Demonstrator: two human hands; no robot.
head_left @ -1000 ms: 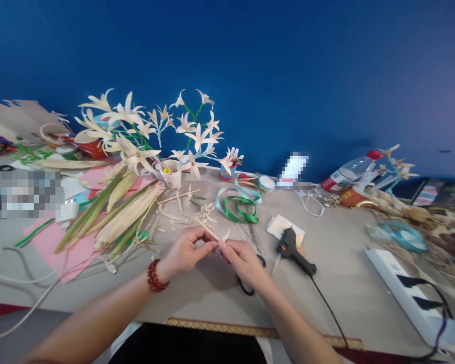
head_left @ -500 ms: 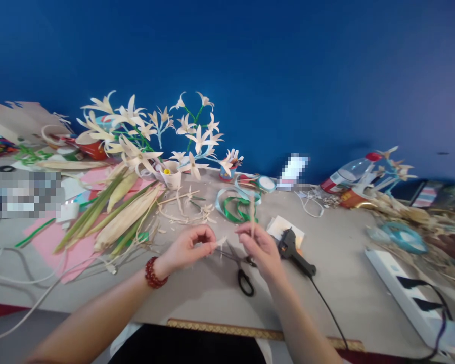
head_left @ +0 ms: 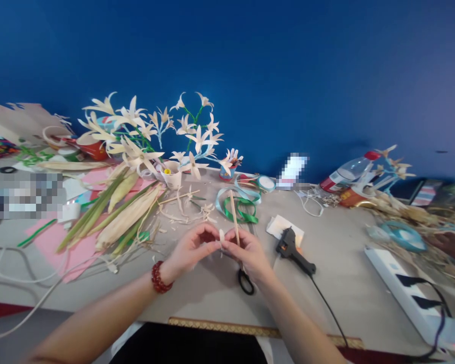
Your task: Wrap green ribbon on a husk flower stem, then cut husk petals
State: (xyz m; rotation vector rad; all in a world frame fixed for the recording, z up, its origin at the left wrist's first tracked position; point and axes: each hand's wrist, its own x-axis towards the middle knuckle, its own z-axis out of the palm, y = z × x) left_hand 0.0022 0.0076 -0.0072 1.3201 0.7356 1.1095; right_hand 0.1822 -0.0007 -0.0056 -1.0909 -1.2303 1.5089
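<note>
My left hand (head_left: 195, 247), with a red bead bracelet (head_left: 161, 277) on the wrist, pinches a small pale strip of corn husk (head_left: 222, 236). The fingertips of my right hand (head_left: 253, 255) meet the same strip from the other side. A thin wooden stick (head_left: 233, 210) also stands up from my right hand, held between its fingers. Scissors (head_left: 246, 283) lie under my right hand, with one black handle loop showing and the rest mostly covered. Just right of that hand, a black hot glue gun (head_left: 293, 250) rests on a white pad (head_left: 278, 226).
Behind my hands lie green and light blue ribbons (head_left: 242, 210). Corn husks (head_left: 129, 217) and pink paper (head_left: 56, 247) spread to the left. Husk flowers stand in a white cup (head_left: 171, 177). A power strip (head_left: 398, 298) and another person's hand (head_left: 449, 247) are at the right.
My hands have come together over the scissors; the right moved left to meet the left. The husk strip now stands upright between the fingertips, and the stick has shifted left with my right hand.
</note>
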